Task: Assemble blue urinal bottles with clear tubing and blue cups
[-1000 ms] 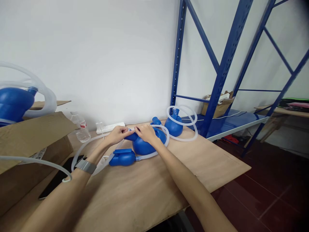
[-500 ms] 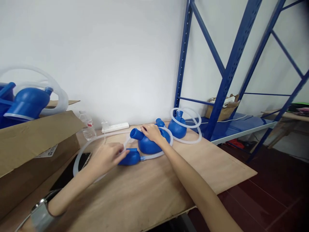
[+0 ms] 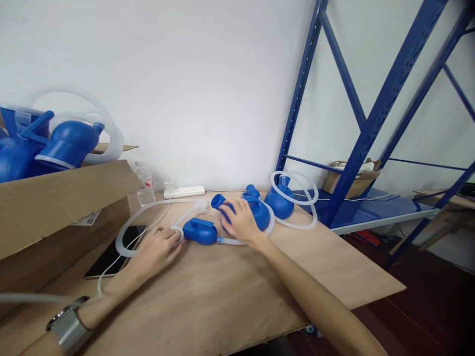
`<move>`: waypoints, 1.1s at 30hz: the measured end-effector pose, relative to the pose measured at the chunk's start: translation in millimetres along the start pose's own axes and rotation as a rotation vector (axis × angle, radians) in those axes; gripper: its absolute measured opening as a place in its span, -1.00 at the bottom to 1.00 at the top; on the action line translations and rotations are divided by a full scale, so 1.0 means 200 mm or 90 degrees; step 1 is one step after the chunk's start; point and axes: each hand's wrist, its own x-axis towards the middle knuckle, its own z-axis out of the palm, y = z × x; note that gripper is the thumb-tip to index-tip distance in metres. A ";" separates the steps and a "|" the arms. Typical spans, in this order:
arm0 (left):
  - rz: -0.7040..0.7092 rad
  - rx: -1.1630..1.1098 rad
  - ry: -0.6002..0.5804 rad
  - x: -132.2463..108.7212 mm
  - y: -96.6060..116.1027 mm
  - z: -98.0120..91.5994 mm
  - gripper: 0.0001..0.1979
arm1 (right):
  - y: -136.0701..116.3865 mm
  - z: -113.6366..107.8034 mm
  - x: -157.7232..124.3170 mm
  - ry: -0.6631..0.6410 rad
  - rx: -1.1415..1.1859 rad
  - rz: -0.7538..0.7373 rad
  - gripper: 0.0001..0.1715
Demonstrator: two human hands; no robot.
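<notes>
A blue plastic vessel [image 3: 256, 211] with a short spout lies on the wooden table [image 3: 230, 291]. My right hand [image 3: 239, 221] rests on its near side, fingers curved over it. In front of it sits a smaller blue oval part [image 3: 199, 231], joined by clear tubing [image 3: 148, 210] that loops off to the left. My left hand [image 3: 158, 249] is on the table just left of the oval part, with its fingers curled around the tubing there. A watch is on that wrist.
A second blue vessel [image 3: 280, 200] ringed with tubing stands behind. At left, a cardboard box [image 3: 55, 212] holds more blue vessels [image 3: 63, 143]. A phone [image 3: 115, 252], a water bottle [image 3: 143, 185] and a power strip [image 3: 184, 191] lie near the wall. Blue metal shelving [image 3: 365, 128] stands at right.
Both hands left the vessel's spout. My left hand drew back down to the tubing beside the oval part, and my right hand slid onto the vessel's near side. The camera turned left.
</notes>
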 end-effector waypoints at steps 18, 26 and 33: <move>-0.252 -0.448 0.324 0.03 0.15 -0.19 -0.71 | -0.18 0.04 -0.14 -0.052 0.466 0.131 0.06; -0.252 -0.558 0.281 0.00 0.20 -0.19 -0.70 | -0.26 0.07 -0.16 -0.047 0.581 0.103 -0.13; -0.246 -0.396 0.235 -0.02 0.24 -0.14 -0.46 | -0.34 0.10 -0.17 -0.022 0.701 0.218 -0.13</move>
